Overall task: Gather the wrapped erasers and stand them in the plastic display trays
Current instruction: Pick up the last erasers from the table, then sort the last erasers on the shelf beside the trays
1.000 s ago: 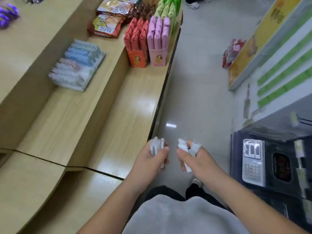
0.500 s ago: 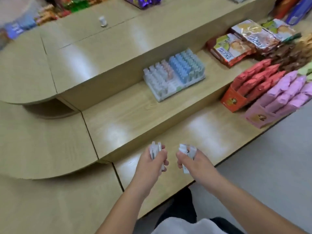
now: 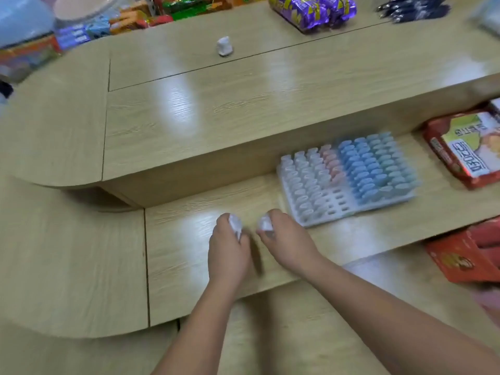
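My left hand [image 3: 228, 249] grips a small bunch of white wrapped erasers [image 3: 236, 224] above the middle wooden shelf. Close to its right, my right hand [image 3: 284, 239] grips another bunch of wrapped erasers [image 3: 265, 224]. Just right of my hands lies the white plastic display tray [image 3: 331, 209], with rows of white, pink and blue erasers [image 3: 365, 169] standing in it and several slots bare along its near edge. One more white wrapped eraser [image 3: 224, 46] stands alone on the top shelf, far from both hands.
Red snack packets [image 3: 460, 155] lie on the shelf right of the tray, and an orange box [image 3: 468, 257] sits on the lower step at the right. Purple packets [image 3: 311, 9] and other goods line the back of the top shelf.
The view has swung left from the aisle floor to face the shelves. Both hands, still holding their erasers, now hover over the middle shelf, close beside the tray.
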`<action>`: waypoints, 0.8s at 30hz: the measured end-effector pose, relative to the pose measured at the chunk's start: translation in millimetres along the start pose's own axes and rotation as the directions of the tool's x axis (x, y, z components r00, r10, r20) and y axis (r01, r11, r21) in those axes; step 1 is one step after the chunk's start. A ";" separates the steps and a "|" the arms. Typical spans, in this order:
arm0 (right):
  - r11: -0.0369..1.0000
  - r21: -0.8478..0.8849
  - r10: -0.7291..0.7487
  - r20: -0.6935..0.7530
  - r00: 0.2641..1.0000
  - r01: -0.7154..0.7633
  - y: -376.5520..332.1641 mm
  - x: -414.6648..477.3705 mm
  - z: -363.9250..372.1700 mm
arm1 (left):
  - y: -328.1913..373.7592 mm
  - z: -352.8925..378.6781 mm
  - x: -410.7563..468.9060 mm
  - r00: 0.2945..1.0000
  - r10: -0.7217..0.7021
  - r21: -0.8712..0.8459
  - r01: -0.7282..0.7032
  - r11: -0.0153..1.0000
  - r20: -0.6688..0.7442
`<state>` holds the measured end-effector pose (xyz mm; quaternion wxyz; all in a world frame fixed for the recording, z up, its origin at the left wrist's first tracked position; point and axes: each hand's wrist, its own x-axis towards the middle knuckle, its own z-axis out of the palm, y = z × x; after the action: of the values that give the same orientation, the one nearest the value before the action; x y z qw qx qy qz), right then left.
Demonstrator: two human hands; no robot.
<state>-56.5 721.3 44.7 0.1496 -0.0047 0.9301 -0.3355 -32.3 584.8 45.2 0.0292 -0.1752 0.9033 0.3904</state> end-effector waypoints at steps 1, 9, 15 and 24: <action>0.998 -0.048 -0.039 -0.042 0.998 0.037 -0.3 12.4 6.6 | -3.0 9.0 14.8 0.999 0.006 0.073 -0.003 0.997 -0.041; 0.959 -0.267 -0.174 -0.306 0.936 0.091 2.2 52.9 46.1 | -31.4 38.8 46.2 0.943 0.128 0.287 -0.037 0.957 -0.306; 0.972 -0.180 -0.190 -0.242 0.952 0.149 2.0 54.4 42.0 | -46.1 28.1 40.7 0.970 0.143 0.090 -0.128 0.988 -0.194; 0.949 -0.090 -0.282 0.196 0.939 0.303 9.8 36.3 -20.4 | -52.4 15.9 19.3 0.961 0.226 0.050 -0.221 0.974 -0.157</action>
<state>-96.1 737.6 43.5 0.1811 -0.1823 0.9199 -0.2964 -33.9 557.3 -5.9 -0.0855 -0.1027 0.9229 0.3611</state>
